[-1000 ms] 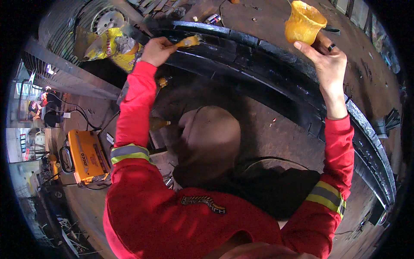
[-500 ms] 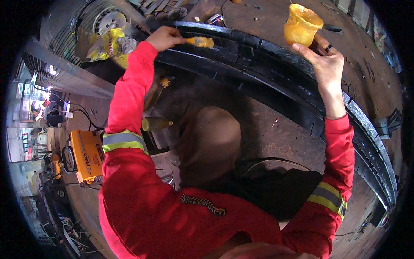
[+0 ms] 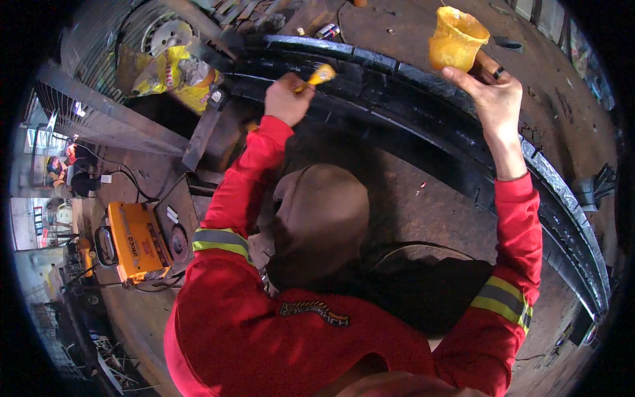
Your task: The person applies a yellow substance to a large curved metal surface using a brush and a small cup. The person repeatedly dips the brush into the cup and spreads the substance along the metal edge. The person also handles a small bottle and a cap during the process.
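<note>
My left hand [image 3: 289, 99] is closed round a paintbrush [image 3: 322, 74] smeared yellow, its pale tip pointing up and to the right. Beneath the brush runs a long curved black metal beam [image 3: 370, 99]; I cannot tell whether the bristles touch it. My right hand [image 3: 499, 96] holds up a yellow cup [image 3: 456, 41] with a flared, uneven rim, coated in yellow, over the beam's far side. Thumb and fingers grip the cup low down, and what it contains is hidden.
An orange welding machine [image 3: 137, 241] stands at the left beside a grinding disc [image 3: 178, 241]. A yellow bag [image 3: 173, 73] and a wheel rim [image 3: 170, 36] lie far left, near a slanting metal beam [image 3: 109, 112]. Far left, another person [image 3: 58, 169] crouches. A small can [image 3: 327, 31] lies beyond the curved beam.
My left hand has moved right and nearer to me, and the brush has turned from level to pointing upward. My right hand and the cup have shifted slightly left.
</note>
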Available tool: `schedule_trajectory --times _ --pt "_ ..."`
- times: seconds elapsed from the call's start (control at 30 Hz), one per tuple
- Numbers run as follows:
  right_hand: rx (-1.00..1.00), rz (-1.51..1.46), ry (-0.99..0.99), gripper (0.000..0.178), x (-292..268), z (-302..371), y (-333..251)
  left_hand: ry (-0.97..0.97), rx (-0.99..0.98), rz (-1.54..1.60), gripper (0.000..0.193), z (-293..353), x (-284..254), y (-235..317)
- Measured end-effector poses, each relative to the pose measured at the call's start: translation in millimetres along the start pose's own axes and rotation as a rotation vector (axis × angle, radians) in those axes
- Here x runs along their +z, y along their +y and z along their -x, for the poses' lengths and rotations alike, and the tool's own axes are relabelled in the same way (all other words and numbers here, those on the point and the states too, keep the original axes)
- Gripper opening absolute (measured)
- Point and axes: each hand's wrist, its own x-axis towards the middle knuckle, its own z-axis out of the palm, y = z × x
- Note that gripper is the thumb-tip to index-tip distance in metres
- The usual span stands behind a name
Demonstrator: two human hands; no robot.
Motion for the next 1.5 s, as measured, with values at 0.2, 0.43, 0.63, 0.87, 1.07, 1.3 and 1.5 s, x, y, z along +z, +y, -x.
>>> schedule_trajectory --times 0.2,0.43,0.63,0.87,1.07,1.3,1.5 --pt "0.011 0.001 0.009 0.051 -2.9 1.5 -0.6 -0.183 0.123 0.109 0.021 9.1 -10.9 5.1" --pt "-0.005 -0.051 0.021 0.052 -1.8 0.5 0.8 0.241 -0.137 -0.139 0.023 -10.5 -30.3 -56.8" --pt "0.010 -0.061 0.029 0.050 1.2 0.8 0.8 0.233 -0.135 -0.248 0.025 2.5 -3.9 -23.4" --pt "0.019 0.003 0.014 0.050 -0.5 3.0 -6.0 0.026 -0.033 0.172 0.022 4.1 -31.9 -5.8" --pt "0.027 -0.035 0.017 0.051 -0.1 2.1 1.8 -0.156 -0.019 0.112 0.029 -38.5 -48.2 -13.3" --pt "0.031 0.001 0.016 0.052 -3.1 2.4 2.0 0.001 -0.049 -0.099 0.035 -36.7 -54.3 -20.1" --pt "0.023 0.022 0.003 0.054 3.9 6.0 -1.7 -0.070 -0.050 -0.159 0.032 1.8 -35.8 -22.3"
